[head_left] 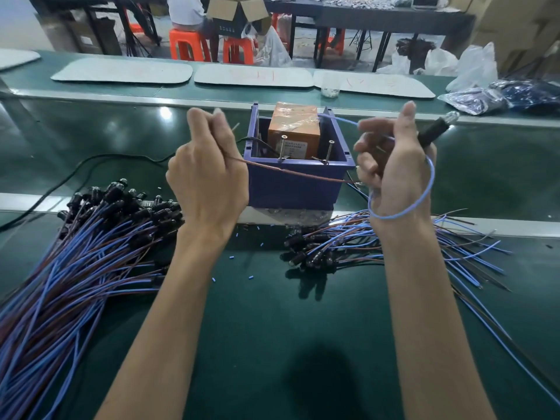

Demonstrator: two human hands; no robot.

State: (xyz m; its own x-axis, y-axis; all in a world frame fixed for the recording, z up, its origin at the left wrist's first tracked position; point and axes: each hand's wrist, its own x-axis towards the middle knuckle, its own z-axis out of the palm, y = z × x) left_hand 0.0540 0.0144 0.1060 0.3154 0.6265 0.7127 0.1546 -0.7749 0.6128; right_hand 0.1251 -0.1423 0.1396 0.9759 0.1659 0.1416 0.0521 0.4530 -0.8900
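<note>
Left hand: the left hand (209, 180) is held above the worktop (272, 328), just left of the purple box (291, 189), its fingers curled tight round one end of a brown wire (291, 172).
Right hand: the right hand (394, 165) is raised just right of the box, fingers curled, gripping a black lamp holder (431, 133) whose clear tip points to the worktop's far right corner.
Brown wire: it is stretched from the left fist across the box's near wall to the right hand's fingers.
Blue wire (424, 192): it loops round below the right wrist — its other end rises over the fingers towards the box's far right corner.
Box: it stands mid-worktop on a pale strip, open-topped, with an orange block (295, 125) inside and two screws (281, 148) upright at its near rim.
Left heap (91, 244): a thick bundle of blue-and-brown-wired black holders fans out to the near left corner.
Right heap (333, 247): a smaller pile, just below the right wrist, with its wires trailing to the right edge.
Offcuts (251, 277): small blue bits lie scattered between the forearms.
Black cable (75, 174): it curves from the left edge to the box.
Far edge: pale mats (254, 75) lie in a row.
</note>
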